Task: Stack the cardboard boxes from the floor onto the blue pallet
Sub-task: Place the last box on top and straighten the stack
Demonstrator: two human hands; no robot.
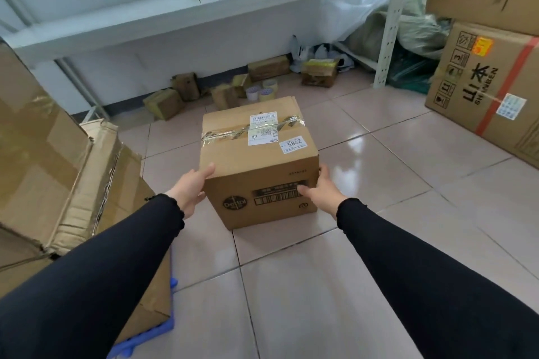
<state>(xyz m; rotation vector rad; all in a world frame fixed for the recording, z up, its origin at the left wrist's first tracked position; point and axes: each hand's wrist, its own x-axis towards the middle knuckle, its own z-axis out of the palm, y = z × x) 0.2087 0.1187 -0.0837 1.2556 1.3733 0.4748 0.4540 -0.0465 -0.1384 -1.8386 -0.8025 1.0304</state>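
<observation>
A taped cardboard box with white labels on top stands on the tiled floor in the middle of the head view. My left hand presses flat against its left side. My right hand presses its right front corner, thumb across the barcode. Both arms wear black sleeves. At the lower left a corner of the blue pallet shows under a stack of large worn cardboard boxes.
A white metal shelf with small boxes spans the back wall. Several small boxes and tape rolls lie on the floor beneath it. Large printed cartons stand at the right, with bags behind the shelf post.
</observation>
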